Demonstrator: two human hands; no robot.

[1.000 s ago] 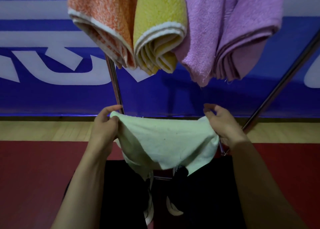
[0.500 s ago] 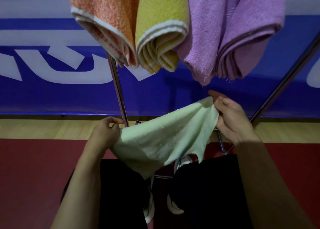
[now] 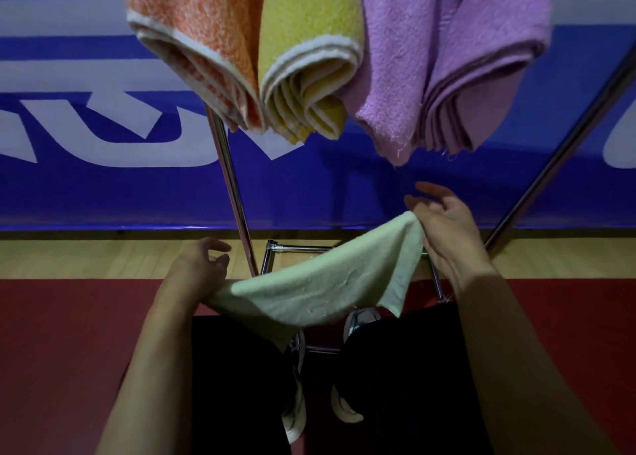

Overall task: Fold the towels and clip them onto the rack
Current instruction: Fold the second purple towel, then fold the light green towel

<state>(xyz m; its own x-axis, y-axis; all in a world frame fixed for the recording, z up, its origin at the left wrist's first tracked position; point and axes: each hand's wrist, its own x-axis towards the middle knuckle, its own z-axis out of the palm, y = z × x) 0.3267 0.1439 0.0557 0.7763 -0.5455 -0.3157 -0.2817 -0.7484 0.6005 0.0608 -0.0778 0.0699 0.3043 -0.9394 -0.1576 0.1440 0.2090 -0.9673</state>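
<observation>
- The green towel [image 3: 320,289] is hanging stretched between both hands, below the rack's [image 3: 234,193] hung towels [image 3: 309,51].
- The left hand [image 3: 198,268] is gripping one low end; the right hand [image 3: 447,234] is pinching the raised corner.
- Either hold (both look slight) could be slipping, dropping it onto the floor [image 3: 69,334].

Pale green towel [image 3: 320,289] stretched, sagging diagonally

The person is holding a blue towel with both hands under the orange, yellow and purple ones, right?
Not quite. In the head view the held towel is pale green, not blue. Both hands do hold it, below the orange, yellow and purple towels.
</observation>
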